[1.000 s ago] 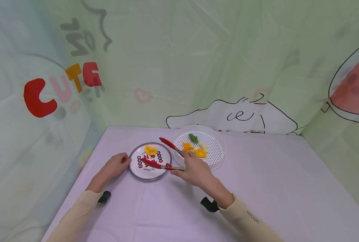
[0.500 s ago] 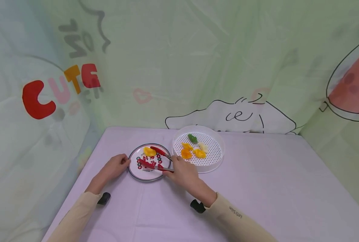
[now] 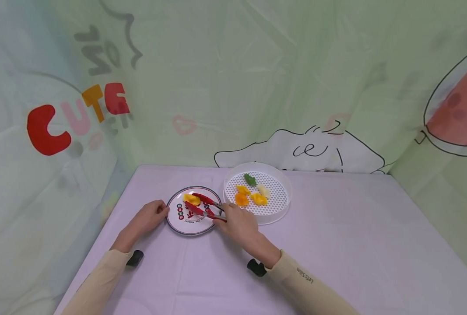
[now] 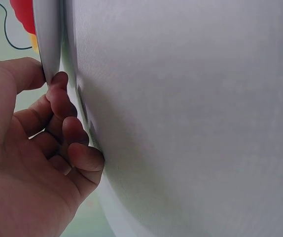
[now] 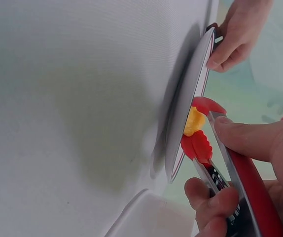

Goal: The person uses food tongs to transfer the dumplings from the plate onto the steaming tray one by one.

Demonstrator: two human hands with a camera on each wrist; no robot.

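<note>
The right hand [image 3: 239, 223] is squeezing red-tipped tongs [image 3: 201, 205], their tips closing around a yellow dumpling-like piece [image 3: 191, 199] lying at about 11 o'clock on the printed plate [image 3: 178, 223]. It looks light, soft and easily squashed, so gentle pressure across its middle seems wise. The left hand [image 3: 148, 216] is pinching the plate's 9 o'clock rim on the table [image 3: 335, 245].

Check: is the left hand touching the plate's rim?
Touching. The left wrist view shows the left hand with its thumb and curled fingers pinching the plate at its rim; the head view agrees.
</note>
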